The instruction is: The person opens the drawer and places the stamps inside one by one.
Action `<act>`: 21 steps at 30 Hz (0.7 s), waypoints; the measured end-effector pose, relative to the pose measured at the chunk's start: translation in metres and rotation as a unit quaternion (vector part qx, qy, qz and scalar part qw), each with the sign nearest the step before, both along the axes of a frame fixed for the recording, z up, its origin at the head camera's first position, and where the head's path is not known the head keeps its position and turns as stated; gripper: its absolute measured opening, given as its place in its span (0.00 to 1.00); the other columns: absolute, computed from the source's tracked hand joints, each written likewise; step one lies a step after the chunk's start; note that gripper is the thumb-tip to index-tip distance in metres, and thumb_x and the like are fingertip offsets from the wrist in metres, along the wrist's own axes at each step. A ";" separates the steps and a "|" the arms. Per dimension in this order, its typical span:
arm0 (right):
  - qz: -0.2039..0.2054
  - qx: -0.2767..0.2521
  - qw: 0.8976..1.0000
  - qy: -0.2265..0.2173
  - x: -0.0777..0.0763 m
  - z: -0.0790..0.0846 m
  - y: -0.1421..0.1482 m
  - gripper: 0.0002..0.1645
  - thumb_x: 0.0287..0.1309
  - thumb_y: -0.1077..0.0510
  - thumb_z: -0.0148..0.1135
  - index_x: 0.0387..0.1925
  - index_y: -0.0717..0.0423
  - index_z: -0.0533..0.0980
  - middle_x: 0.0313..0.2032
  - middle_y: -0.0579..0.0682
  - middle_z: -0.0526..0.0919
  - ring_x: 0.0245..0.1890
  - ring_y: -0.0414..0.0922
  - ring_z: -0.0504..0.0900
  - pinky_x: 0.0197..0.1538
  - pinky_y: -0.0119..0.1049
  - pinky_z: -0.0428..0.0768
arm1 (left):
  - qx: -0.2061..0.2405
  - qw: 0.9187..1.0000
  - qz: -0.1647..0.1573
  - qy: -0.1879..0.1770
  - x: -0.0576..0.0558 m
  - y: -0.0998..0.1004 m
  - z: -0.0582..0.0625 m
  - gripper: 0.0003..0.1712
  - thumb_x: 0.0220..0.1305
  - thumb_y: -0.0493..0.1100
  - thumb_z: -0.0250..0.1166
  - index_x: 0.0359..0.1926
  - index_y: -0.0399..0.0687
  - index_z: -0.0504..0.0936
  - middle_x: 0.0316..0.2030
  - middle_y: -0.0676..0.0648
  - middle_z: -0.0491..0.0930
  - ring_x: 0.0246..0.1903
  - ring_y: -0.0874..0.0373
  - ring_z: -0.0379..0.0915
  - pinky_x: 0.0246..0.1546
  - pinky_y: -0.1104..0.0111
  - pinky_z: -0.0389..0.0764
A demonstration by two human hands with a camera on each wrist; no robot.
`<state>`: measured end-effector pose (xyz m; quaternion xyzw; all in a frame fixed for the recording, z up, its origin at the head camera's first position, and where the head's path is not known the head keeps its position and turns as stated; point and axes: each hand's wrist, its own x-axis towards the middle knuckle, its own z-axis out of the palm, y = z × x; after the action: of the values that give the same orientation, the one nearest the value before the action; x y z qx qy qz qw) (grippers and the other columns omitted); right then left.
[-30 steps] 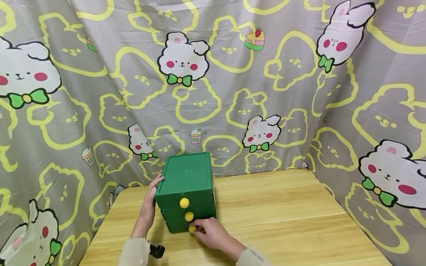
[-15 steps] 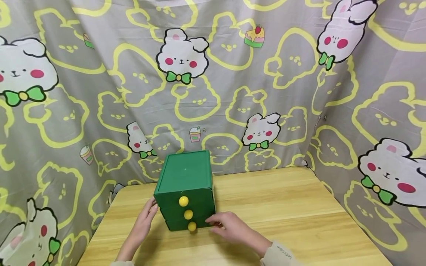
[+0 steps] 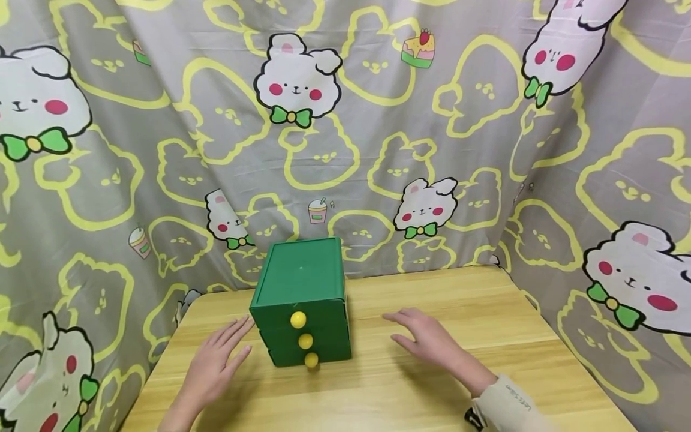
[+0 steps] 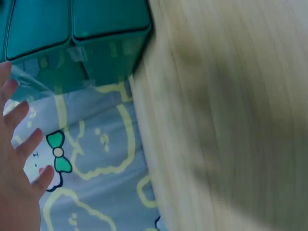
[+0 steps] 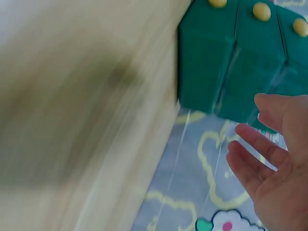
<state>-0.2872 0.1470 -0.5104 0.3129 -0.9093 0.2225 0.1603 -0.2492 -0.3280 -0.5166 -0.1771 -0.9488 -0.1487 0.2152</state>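
Note:
A green three-drawer box (image 3: 302, 270) stands on the table, its drawers closed and each front bearing a round yellow knob (image 3: 298, 320). To the left of the box is my left hand (image 3: 213, 363), fingers spread and holding nothing; its fingertips come close to the box's front left edge, and I cannot tell whether they touch. My right hand (image 3: 426, 339) is in the air to the right of the box, apart from it, with fingers extended and nothing in them. In the right wrist view the drawer seams show along the box's side (image 5: 207, 72).
The wooden table (image 3: 432, 294) extends to both sides of the box and in front of it. Behind and around it hangs a grey curtain (image 3: 378, 132) printed with yellow outlines and white rabbit-like faces. A dark strap (image 3: 474, 418) shows at my right sleeve.
My right hand has let go of the bottom knob and moved off to the right. My left hand has come away from the box's upper left side, down and to the left.

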 end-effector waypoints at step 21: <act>-0.079 0.072 0.963 0.247 -0.014 0.016 0.091 0.37 0.78 0.33 0.42 0.74 0.48 0.70 0.73 0.58 0.71 0.74 0.61 0.66 0.82 0.53 0.47 | -0.114 0.980 0.054 0.156 0.014 -0.030 0.019 0.35 0.73 0.69 0.52 0.75 0.67 0.70 0.77 0.51 0.65 0.80 0.52 0.51 0.82 0.51 0.37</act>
<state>-0.3007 0.2378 -0.4942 0.2962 -0.8768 0.0589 0.3742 -0.2353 -0.3580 -0.4981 -0.1701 -0.9224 0.0018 0.3469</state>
